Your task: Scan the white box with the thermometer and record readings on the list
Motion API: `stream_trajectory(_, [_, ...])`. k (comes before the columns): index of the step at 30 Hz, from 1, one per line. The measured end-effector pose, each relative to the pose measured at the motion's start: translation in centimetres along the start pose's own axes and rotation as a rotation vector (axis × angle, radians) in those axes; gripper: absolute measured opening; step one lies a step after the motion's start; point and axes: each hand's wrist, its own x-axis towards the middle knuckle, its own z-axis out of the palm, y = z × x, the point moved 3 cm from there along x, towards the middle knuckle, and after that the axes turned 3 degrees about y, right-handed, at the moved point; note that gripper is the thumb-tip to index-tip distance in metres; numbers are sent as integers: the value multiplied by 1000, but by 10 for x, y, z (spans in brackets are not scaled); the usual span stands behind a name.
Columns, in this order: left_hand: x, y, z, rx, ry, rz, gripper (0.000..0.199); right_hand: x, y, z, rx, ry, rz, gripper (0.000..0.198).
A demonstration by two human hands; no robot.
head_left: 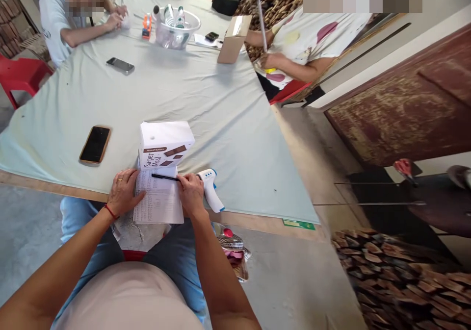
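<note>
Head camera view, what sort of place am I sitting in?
Probably a household room or covered yard, though I can't be sure. It shows in the stacked split wood, bare grey floor and cloth-covered table.

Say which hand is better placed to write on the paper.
Right, I'd judge: the right hand holds the pen over the paper; the left hand lies at the paper's left edge.

Bright, diffuse light; soft shadows; edges stretched.
</note>
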Motion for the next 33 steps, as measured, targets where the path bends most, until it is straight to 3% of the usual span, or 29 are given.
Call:
stream_trajectory(5, [-3,3,0,11,24,37,55,-10,0,-12,227,66,-67,16])
stream_trajectory(9, [-4,4,0,3,26,65,50,-28,-15,-14,675,239,147,14])
stream_trajectory(14, [-5,5,0,0,15,79,43,-38,-46,11,1035,139,330,14])
stream_trajectory(19, [-4,7,-1,11,-3,74,40,-37,-51,23,935,166,400,13])
stream_trajectory(33, [-4,9,0,-3,9,64,41,-38,-57,25,854,81,331,14])
